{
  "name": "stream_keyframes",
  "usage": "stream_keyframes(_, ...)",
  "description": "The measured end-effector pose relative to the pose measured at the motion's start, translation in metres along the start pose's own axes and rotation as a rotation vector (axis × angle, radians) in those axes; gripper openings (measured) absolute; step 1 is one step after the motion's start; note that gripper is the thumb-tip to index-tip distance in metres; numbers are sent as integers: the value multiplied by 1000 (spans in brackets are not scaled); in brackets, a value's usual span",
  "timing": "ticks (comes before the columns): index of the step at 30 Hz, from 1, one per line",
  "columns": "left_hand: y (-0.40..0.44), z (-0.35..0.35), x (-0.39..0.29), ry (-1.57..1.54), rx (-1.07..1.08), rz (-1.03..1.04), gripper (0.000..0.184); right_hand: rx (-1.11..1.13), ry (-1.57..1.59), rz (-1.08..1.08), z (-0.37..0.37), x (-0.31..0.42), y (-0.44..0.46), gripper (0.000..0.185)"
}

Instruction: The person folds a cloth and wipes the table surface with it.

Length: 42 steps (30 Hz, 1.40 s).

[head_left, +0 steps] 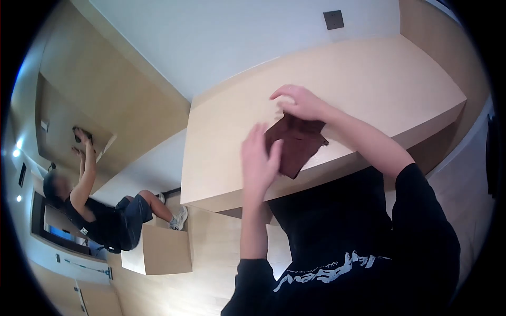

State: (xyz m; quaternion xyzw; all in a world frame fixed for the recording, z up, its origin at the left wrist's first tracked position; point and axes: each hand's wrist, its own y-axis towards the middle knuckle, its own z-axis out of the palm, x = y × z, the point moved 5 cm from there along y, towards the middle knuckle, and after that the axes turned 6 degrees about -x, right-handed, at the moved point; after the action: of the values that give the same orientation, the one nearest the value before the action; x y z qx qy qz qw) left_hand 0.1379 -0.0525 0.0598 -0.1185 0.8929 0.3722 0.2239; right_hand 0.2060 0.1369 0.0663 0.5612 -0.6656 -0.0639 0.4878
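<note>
A dark brown cloth (299,145), creased and folded over itself, is at the front edge of a pale wooden desk top. My left hand (259,160) is at the cloth's left side, its thumb over the brown surface and its slightly blurred fingers spread away from it. At the cloth's far edge is my right hand (303,104), palm down, with curved fingers apart and pointing left. Part of the cloth's upper edge is hidden beneath that hand. Whether either hand bears on the cloth firmly is unclear.
The pale wooden desk (232,126) meets a white wall with a dark socket plate (333,20). To the left, another person (100,210) sits on a wooden box (166,250), both arms raised, one hand on a dark cloth (82,134) against a wooden panel.
</note>
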Motion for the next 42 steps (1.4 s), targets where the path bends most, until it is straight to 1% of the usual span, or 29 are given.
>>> stream_keyframes(1,-8,-18,10,69,-68,-49,51,92,49,-52,13,18,-7,34)
stream_keyframes(2,-15,-30,27,99,-89,-86,51,191,93,-115,26,36,-13,38)
stream_keyframes(4,-24,-49,52,128,-117,-139,52,561,11,-230,55,64,-30,44)
stream_keyframes(6,-32,-62,72,295,-167,-216,48,579,-305,-430,71,74,-51,49)
stream_keyframes(7,-35,-60,79,287,-172,-229,48,659,-305,-386,71,68,-51,53)
stream_keyframes(8,-37,-58,84,363,-166,-210,47,678,-307,-388,68,65,-47,53)
stream_keyframes(9,-42,-55,86,440,-154,-194,46,649,-349,-351,65,59,-43,53)
stream_keyframes(10,-42,-54,84,436,-146,-212,46,617,-386,-311,64,53,-39,52)
stream_keyframes(12,-40,-51,75,409,-134,-184,43,579,-457,-251,63,31,-21,51)
stream_keyframes(13,-41,-50,75,405,-136,-185,43,557,-470,-220,60,13,-11,50)
stream_keyframes(14,-40,-48,76,412,-127,-197,42,472,-549,-195,57,-10,-3,50)
stream_keyframes(16,-41,-49,80,418,-130,-202,40,433,-637,-88,52,-43,18,50)
stream_keyframes(17,-42,-49,83,413,-122,-218,39,423,-643,-96,50,-53,27,50)
stream_keyframes(19,-45,-52,82,415,-120,-222,38,362,-577,124,40,-74,42,53)
stream_keyframes(20,-47,-53,83,418,-117,-225,38,346,-577,124,45,-79,43,53)
stream_keyframes(22,-48,-54,84,421,-112,-217,38,59,-669,221,41,-88,44,56)
stream_keyframes(23,-50,-54,85,409,-121,-217,36,-25,-715,198,40,-87,40,58)
stream_keyframes(24,-52,-53,87,396,-131,-221,35,-28,-718,199,40,-81,36,58)
stream_keyframes(26,-56,-52,90,373,-146,-210,34,17,-827,439,37,-80,26,59)
stream_keyframes(29,-59,-57,89,370,-163,-224,33,48,-831,447,42,-75,17,61)
stream_keyframes(30,-58,-58,88,368,-158,-228,32,47,-830,438,41,-70,16,61)
stream_keyframes(32,-64,-59,92,376,-169,-215,32,154,-847,358,43,-60,3,61)
stream_keyframes(34,-56,-57,88,360,-202,-183,33,112,-866,326,39,-38,-12,61)
stream_keyframes(36,-53,-57,83,363,-199,-229,33,226,-906,334,33,-14,-22,61)
stream_keyframes(38,-50,-57,80,362,-205,-215,32,324,-833,342,32,-3,-33,62)
stream_keyframes(42,-46,-58,73,370,-218,-206,29,290,-749,207,23,38,-69,58)
